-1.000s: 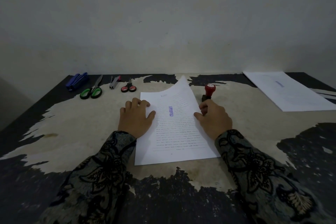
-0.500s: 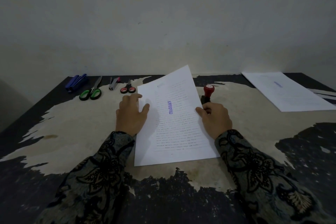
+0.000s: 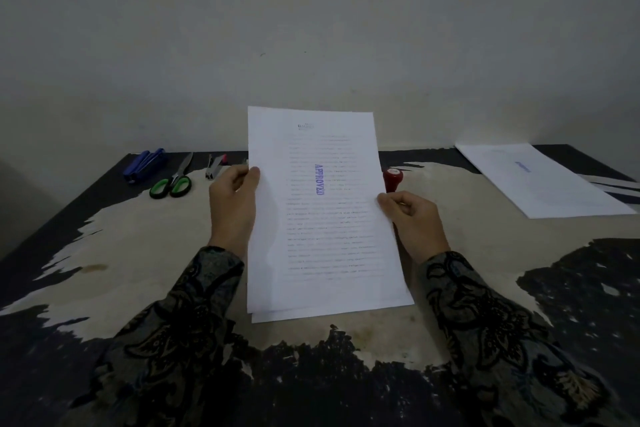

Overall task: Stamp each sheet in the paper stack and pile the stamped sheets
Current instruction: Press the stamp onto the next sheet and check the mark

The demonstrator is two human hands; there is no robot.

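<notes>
**Stamped sheet is up off the stack now**

So the top sheet (image 3: 322, 204), the one with the purple APPROVED mark (image 3: 320, 180) down its middle, sits dead centre of the frame. A second ago only its far end was curling up while it lay on the stack; now it's lifted almost upright, near edge still down by the stack (image 3: 332, 314) underneath. You can see a couple of other sheet edges peeking out at the bottom.

Left hand (image 3: 235, 204) pinches the left edge, thumb on the front. Right hand (image 3: 410, 218) pinches the right edge with curled fingers. Both are holding the paper, nothing else.

My read: stamping on this one is done and it's heading for the pile of stamped sheets (image 3: 543, 180) at the right edge of the frame, well apart from the stack.

The red-topped stamp (image 3: 392, 178) stands just behind the right hand. Scissors (image 3: 173, 180) and a blue stapler (image 3: 143, 163) sit upper left on the worn table (image 3: 138, 253).
</notes>
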